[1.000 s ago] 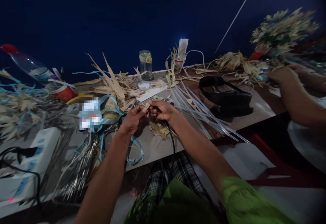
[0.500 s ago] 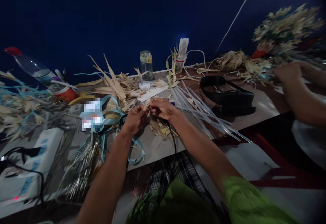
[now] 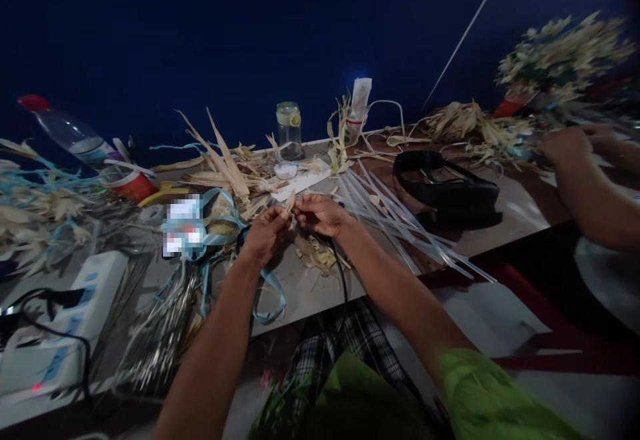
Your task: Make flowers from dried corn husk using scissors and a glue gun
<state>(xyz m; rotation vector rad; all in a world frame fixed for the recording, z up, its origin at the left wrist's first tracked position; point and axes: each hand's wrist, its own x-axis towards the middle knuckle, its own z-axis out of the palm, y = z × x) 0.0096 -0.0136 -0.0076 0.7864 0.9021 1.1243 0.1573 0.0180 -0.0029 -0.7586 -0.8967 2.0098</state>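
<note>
My left hand [image 3: 264, 233] and my right hand [image 3: 320, 213] meet above the middle of the table, both pinching a small piece of dried husk [image 3: 289, 203] between thumb and fingertips. Husk scraps [image 3: 315, 253] lie on the table just below the hands. A light blue ribbon [image 3: 210, 240] loops under my left wrist and hangs over the table's front edge. A black cable [image 3: 341, 273] runs beneath my right wrist.
Dried husk leaves [image 3: 225, 163], a glass jar [image 3: 289, 129], clear plastic strips [image 3: 395, 217], a black strap [image 3: 447, 190], a white power strip [image 3: 55, 330], a bottle [image 3: 70, 135] and wire bundles [image 3: 160, 333] cover the table. Another person's arm [image 3: 585, 187] works at right.
My hands stay together on the husk piece, with the fingers shifting slightly. The view has drifted a little; the other person's hand at right moved slightly.
</note>
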